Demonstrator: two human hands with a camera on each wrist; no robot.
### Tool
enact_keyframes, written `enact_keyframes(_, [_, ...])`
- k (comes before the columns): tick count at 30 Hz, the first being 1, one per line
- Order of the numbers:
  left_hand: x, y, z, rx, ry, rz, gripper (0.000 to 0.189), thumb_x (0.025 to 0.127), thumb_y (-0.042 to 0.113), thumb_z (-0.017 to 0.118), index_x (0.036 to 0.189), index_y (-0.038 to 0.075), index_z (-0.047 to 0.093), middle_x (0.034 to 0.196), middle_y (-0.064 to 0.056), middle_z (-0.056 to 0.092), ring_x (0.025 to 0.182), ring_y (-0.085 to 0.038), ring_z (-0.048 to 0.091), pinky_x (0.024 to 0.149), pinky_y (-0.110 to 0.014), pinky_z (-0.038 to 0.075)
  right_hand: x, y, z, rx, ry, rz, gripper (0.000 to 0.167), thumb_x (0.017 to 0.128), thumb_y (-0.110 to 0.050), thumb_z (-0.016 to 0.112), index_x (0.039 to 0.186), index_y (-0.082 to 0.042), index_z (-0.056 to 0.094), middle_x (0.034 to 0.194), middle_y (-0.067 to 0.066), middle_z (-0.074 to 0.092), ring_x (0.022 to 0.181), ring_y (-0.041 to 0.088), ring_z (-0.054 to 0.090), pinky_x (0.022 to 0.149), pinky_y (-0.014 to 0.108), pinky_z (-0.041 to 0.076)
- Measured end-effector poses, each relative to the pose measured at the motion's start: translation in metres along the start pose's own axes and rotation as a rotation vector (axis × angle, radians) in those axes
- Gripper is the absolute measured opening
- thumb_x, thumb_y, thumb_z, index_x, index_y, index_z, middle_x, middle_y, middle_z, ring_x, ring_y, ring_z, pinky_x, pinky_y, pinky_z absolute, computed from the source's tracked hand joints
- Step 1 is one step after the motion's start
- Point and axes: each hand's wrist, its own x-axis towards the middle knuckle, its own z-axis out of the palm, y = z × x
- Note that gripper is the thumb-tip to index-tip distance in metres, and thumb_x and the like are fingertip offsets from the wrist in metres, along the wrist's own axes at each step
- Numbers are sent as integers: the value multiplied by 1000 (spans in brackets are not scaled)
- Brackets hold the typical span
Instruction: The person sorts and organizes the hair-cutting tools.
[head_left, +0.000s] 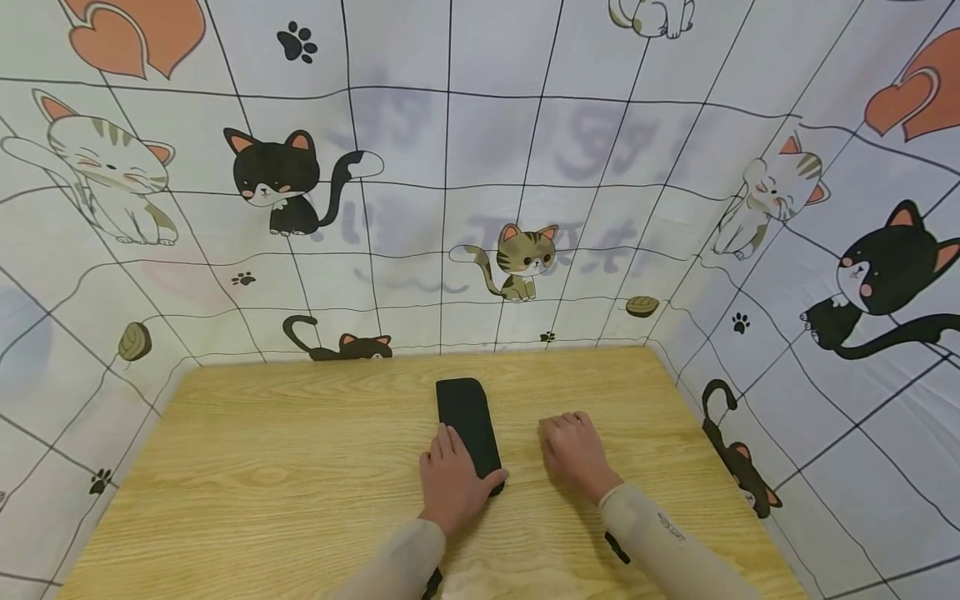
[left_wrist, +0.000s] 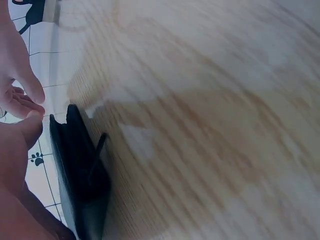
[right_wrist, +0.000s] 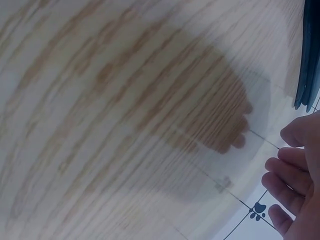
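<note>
A flat black case [head_left: 472,421] with rounded corners lies on the wooden table, its length running away from me. My left hand [head_left: 453,483] rests on its near part, fingers fairly straight along the left side and thumb stretched across to the right edge. From the left wrist, the case [left_wrist: 82,185] shows a layered, folded edge and a thin dark piece sticking out. To the right of the case, apart from it, my right hand [head_left: 576,450] stays low over the table, holding nothing. Its fingers [right_wrist: 290,175] hang loosely curled in the right wrist view.
The wooden table [head_left: 300,467] ends at a white cloth wall [head_left: 405,217] printed with cats and black grid lines. Similar cloth stands along the left and right sides. A dark strap [head_left: 617,547] shows under the right sleeve.
</note>
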Motion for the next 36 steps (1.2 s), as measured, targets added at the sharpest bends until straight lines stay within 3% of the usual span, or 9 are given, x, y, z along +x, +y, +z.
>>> enact_keyframes(5, [0,6,2,-6,28,-24,120,71,75,67,149,-8,29,156,-26,29,142,-39,36,108,-56,35,-1,2,2,-26,-28,16,27,86,-17,71,111,-7,71,105,7,74,97,26,68,92,46,49])
enact_keyframes(9, [2,7,0,9,9,-10,115,72,69,71,149,-8,30,156,-26,29,140,-39,36,107,-55,35,-1,3,2,-27,-47,29,28,87,-18,70,112,-7,71,107,7,74,98,26,68,92,46,50])
enact_keyframes(14, [4,1,-5,30,-75,34,110,74,62,72,150,-6,29,158,-23,26,140,-38,35,108,-56,33,-1,5,3,-12,-48,43,27,87,-16,69,112,-5,71,107,9,74,98,27,68,91,46,51])
enact_keyframes(24, [12,-25,-19,75,-221,202,100,77,52,70,153,3,28,160,-19,22,143,-37,31,112,-64,26,-4,9,5,-29,-21,45,29,84,-16,74,111,-5,71,105,9,73,96,27,68,89,46,52])
enact_keyframes(36, [29,-50,-52,139,-366,317,88,77,29,77,153,20,33,162,-9,25,147,-31,28,113,-65,23,-11,16,7,-26,-41,51,26,87,-17,70,111,-7,69,107,8,73,99,28,67,91,46,50])
